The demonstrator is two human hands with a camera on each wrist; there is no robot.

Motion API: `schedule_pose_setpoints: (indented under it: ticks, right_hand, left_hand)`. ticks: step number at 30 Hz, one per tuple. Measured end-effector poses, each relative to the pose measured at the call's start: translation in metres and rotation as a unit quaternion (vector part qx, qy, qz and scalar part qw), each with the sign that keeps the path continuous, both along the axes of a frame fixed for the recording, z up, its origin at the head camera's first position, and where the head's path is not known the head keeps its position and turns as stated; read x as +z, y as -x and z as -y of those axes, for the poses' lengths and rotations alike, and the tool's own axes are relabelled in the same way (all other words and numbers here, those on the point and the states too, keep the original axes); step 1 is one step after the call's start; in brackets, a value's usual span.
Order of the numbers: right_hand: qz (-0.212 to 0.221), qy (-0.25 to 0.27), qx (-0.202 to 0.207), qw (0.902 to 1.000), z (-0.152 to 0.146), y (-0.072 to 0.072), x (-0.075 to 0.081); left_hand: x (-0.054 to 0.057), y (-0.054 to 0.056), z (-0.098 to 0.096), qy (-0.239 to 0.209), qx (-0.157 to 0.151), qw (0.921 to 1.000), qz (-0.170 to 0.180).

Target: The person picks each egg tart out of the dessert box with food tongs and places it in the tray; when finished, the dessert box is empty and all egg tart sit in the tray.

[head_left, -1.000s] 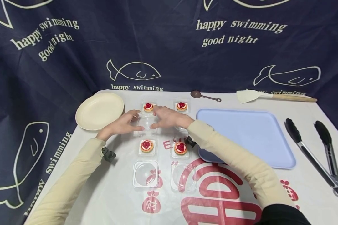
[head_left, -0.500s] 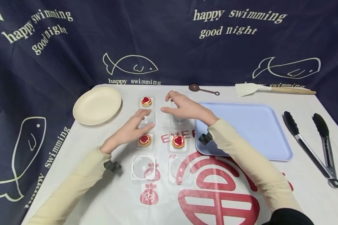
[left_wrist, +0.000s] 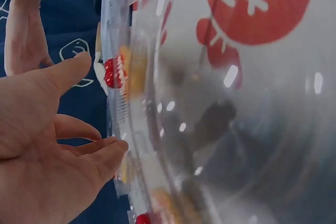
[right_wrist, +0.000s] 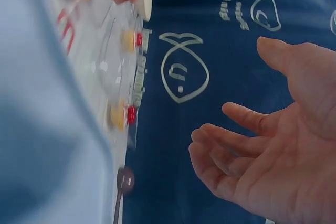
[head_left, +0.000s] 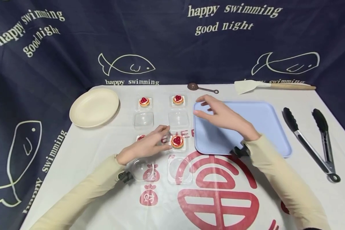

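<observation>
Nothing is held in either hand. My left hand (head_left: 146,143) reaches over the left side of the table, its fingertips and thumb right at the left edge of a clear plastic box with a berry tart (head_left: 177,141). Under that hand, another berry tart (head_left: 141,137) is partly hidden. My right hand (head_left: 222,115) hovers over the blue tray (head_left: 271,127) with loosely bent fingers, which the right wrist view shows bare. Two more tarts, a left one (head_left: 144,102) and a right one (head_left: 178,99), sit in clear boxes at the back. Open clear lids (head_left: 180,170) lie in front of the boxes.
A cream plate (head_left: 94,108) stands at the back left. A brown spoon (head_left: 202,88) and a white spatula with a wooden handle (head_left: 276,85) lie along the back edge. Black-tipped tongs (head_left: 313,147) lie spread at the right, beside the tray.
Both hands have left the back-left box. The right hand passed the back-right box and moved right over the tray; the left hand came nearer and rightward to the front-right tart.
</observation>
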State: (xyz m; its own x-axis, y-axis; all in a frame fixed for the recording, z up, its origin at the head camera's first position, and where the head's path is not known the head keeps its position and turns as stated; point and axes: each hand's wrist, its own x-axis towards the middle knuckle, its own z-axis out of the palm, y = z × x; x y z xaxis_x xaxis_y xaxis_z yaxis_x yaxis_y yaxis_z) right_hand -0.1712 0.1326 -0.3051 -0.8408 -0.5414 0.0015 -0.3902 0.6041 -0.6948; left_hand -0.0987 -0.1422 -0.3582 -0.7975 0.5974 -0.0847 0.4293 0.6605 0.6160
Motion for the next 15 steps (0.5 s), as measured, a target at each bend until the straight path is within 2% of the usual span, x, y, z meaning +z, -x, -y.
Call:
schedule_pose_setpoints:
  ticks: [4, 9, 12, 15]
  right_hand:
    - [0.003, 0.0, -0.04, 0.9992, -0.032, -0.01, -0.001]
    - [-0.018, 0.009, -0.089, 0.9958, -0.074, -0.02, 0.0]
    - [-0.034, -0.007, -0.136, 0.9901, -0.108, -0.025, -0.003]
    - [-0.052, -0.046, -0.179, 0.9814, -0.143, -0.024, -0.01]
  left_hand:
    - [-0.004, 0.001, -0.004, 0.004, 0.0, 0.9998, 0.018]
    - [-0.008, 0.001, -0.007, 0.01, 0.009, 0.9998, 0.012]
    - [-0.008, 0.001, -0.01, 0.011, 0.021, 0.9997, 0.006]
    - [-0.007, 0.002, -0.011, 0.01, 0.033, 0.9994, 0.007]
